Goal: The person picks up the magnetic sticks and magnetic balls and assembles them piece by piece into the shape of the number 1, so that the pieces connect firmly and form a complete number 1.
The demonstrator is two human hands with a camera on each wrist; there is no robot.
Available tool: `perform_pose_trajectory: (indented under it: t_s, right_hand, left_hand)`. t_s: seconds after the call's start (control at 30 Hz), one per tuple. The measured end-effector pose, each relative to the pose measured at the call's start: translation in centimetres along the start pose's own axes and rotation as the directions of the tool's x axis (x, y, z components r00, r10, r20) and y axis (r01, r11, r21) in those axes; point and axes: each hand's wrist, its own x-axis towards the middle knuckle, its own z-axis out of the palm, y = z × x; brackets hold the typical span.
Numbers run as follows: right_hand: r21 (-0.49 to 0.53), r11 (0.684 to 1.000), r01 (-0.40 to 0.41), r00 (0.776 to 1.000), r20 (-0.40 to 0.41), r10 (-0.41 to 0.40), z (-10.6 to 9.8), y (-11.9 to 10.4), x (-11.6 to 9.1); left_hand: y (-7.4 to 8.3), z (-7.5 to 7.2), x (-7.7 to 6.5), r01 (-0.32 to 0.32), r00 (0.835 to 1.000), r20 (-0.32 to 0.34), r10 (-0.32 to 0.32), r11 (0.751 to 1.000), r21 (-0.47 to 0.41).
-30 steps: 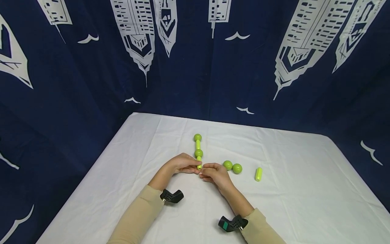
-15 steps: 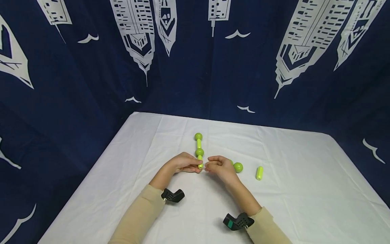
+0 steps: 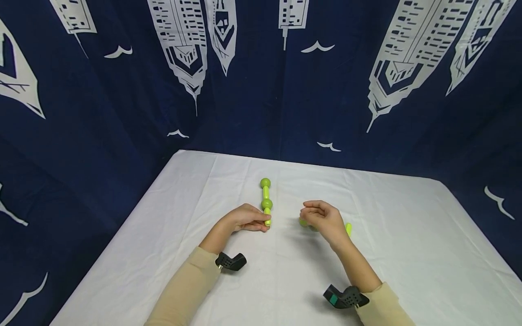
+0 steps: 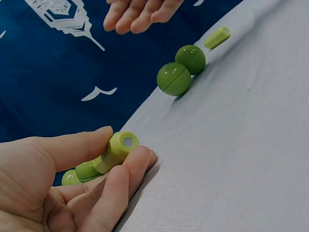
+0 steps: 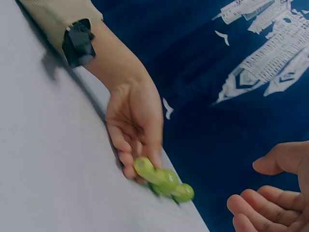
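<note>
Over white cloth [image 3: 244,280], left hand [image 3: 247,218] pinches the green chain [image 3: 267,203] by one end; loose-fingered right hand [image 3: 325,222], seemingly empty, hovers above two balls [image 4: 181,71].

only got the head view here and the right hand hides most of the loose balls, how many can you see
Observer: Two balls, side by side and nearly whole in the left wrist view.
Operator: is the right hand holding anything
Observer: No, the right wrist view shows nothing in it.
Operator: and the near end of the rod in the left hand, what's it like up close
Observer: The left wrist view shows a grey disc set in the middle of that end.
</note>
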Motion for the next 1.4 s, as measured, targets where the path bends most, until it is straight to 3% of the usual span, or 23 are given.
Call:
perform_pose_trajectory:
  t_s: [0.37, 0.83, 1.17, 1.4]
  right_hand:
    - [-0.029, 0.999, 0.043, 0.998, -0.041, -0.045, -3.9, 0.6, -0.7]
    - [-0.078, 0.994, 0.078, 0.988, -0.126, -0.087, -7.0, 2.7, -0.6]
    - [-0.114, 0.992, 0.051, 0.989, -0.130, -0.066, -7.2, 4.4, -0.2]
    - [-0.277, 0.960, 0.030, 0.992, -0.113, -0.063, -6.3, 5.1, 0.0]
  left_hand:
    - [-0.3, -0.1, -0.1, -0.016, 1.000, 0.008, 0.016, 1.000, 0.003]
    - [-0.1, 0.0, -0.2, -0.017, 1.000, -0.005, 0.017, 1.000, 0.012]
    - [-0.1, 0.0, -0.1, -0.012, 1.000, -0.002, 0.012, 1.000, 0.004]
    - [-0.1, 0.0, -0.1, -0.014, 1.000, 0.005, 0.014, 1.000, 0.008]
